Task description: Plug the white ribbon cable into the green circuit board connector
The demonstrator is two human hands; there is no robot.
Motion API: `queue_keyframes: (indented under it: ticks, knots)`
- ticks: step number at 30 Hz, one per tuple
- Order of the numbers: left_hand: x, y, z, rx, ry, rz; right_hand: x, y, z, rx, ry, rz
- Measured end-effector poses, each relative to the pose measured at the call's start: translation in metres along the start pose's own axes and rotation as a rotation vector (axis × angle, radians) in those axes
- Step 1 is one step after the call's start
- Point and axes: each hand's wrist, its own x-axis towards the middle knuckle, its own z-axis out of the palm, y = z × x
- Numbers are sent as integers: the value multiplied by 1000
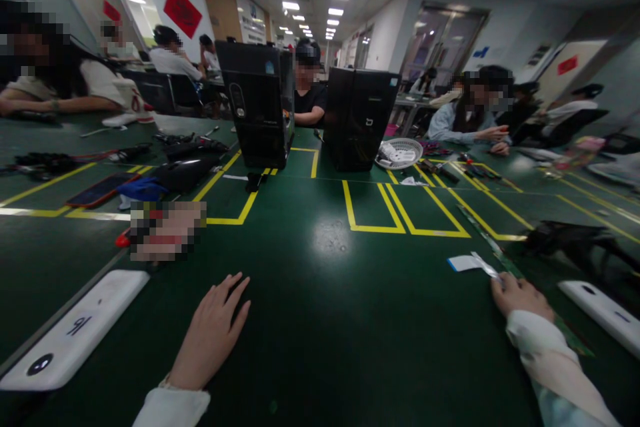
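My left hand (213,323) rests palm down on the green table (350,320), fingers spread and nothing in them. On the right, the fingers of my right hand (525,297) are closed at the near end of a flat white ribbon cable (470,263) with a blue tip. The cable bends partway and its far end lies at the table surface. Running under or beside that hand is a long narrow green strip (483,230), like a slim circuit board. My right fingertips are partly hidden by the hand itself.
White oblong cases (75,330) lie at both sides. Two black computer towers (257,107) stand ahead, with a white basket (399,153) beside the right one. Yellow tape (377,230) marks the table. Cables, a phone (103,189) and tools lie left; several people sit around.
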Motion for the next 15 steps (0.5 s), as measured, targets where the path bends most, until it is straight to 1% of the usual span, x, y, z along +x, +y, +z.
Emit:
queue_keyframes:
  ticks: [2, 4, 7, 9, 12, 15]
  knots:
    - [0, 1, -1, 3, 3, 2, 1, 1, 4, 13, 36, 7]
    - [0, 1, -1, 2, 11, 5, 3, 4, 11, 16, 106, -8]
    - [-1, -1, 1, 0, 16, 9, 9, 7, 24, -7, 241, -127]
    - [-1, -1, 1, -2, 18, 15, 13, 3, 31, -24, 294, -240]
    - [-1, 0, 0, -12, 24, 7, 12, -16, 37, -40, 290, -392]
    - [-1, 3, -2, -16, 38, 7, 0, -51, 38, -30, 296, -543]
